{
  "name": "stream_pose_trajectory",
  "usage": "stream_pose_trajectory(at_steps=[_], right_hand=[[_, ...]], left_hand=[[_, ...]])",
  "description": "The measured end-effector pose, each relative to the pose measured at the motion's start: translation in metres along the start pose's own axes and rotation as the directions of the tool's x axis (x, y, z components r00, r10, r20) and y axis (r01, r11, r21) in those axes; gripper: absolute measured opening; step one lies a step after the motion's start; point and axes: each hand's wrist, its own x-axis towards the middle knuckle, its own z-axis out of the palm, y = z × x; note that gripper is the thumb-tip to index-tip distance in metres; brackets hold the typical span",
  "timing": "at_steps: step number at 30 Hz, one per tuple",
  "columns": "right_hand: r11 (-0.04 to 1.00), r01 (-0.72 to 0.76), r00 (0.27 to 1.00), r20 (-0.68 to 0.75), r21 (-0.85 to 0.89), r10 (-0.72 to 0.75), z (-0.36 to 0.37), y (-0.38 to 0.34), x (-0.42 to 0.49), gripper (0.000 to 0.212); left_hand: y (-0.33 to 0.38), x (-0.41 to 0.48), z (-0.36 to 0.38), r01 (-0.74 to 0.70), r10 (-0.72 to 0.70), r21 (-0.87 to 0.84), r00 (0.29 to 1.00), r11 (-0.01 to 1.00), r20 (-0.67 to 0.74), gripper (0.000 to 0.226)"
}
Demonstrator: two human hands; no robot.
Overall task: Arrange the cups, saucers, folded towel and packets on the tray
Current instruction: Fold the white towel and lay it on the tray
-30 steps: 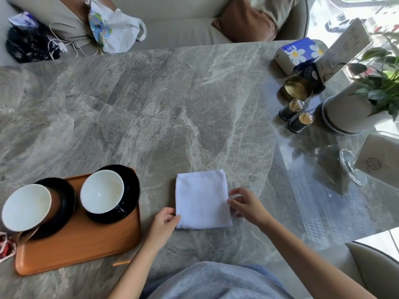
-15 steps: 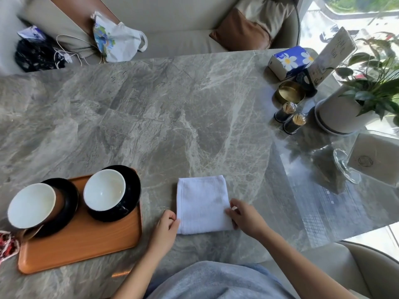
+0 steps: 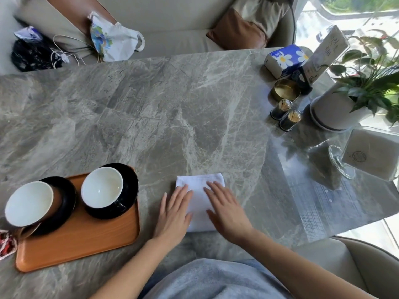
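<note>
A white folded towel (image 3: 199, 190) lies on the marble table just right of the orange tray (image 3: 82, 242). My left hand (image 3: 173, 212) and my right hand (image 3: 226, 210) rest flat on the towel, fingers spread, gripping nothing. On the tray stand two white cups, one on the left (image 3: 29, 203) and one on the right (image 3: 102, 187), each on a black saucer (image 3: 131, 190). A red-and-white packet (image 3: 6, 244) lies at the tray's left edge, partly cut off by the frame.
At the far right of the table stand a potted plant (image 3: 336, 111), two toothpick holders (image 3: 285, 115), a brass bowl (image 3: 286, 90), a tissue box (image 3: 282, 59), a menu card and a glass holder (image 3: 341, 162). A sofa with bags runs along the far side.
Both hands moved from the towel's side edges onto its top and now lie flat on it. The towel looks narrower than before. The camera tilted slightly.
</note>
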Motion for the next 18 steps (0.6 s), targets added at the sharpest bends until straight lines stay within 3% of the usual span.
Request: stream_pose_trajectory(at_steps=[3, 6, 12, 18], right_hand=[[0.999, 0.033, 0.993, 0.115, -0.029, -0.030, 0.019, -0.006, 0.013, 0.058], [1.000, 0.005, 0.994, 0.113, -0.025, -0.002, 0.031, -0.005, 0.020, 0.057], [0.993, -0.041, 0.991, 0.119, -0.108, 0.054, 0.039, 0.016, 0.016, 0.071], [0.987, -0.137, 0.986, 0.083, -0.079, 0.144, 0.041, 0.026, 0.011, 0.080]], left_hand=[[0.011, 0.017, 0.004, -0.074, 0.059, 0.204, 0.995, 0.976, 0.079, 0.066], [0.017, 0.021, 0.009, -0.037, 0.007, 0.265, 0.994, 0.963, 0.111, 0.061], [0.010, 0.021, 0.017, 0.041, -0.077, 0.261, 0.988, 0.964, 0.131, 0.073], [0.003, 0.022, 0.023, 0.057, -0.081, 0.194, 0.990, 0.979, 0.119, 0.079]])
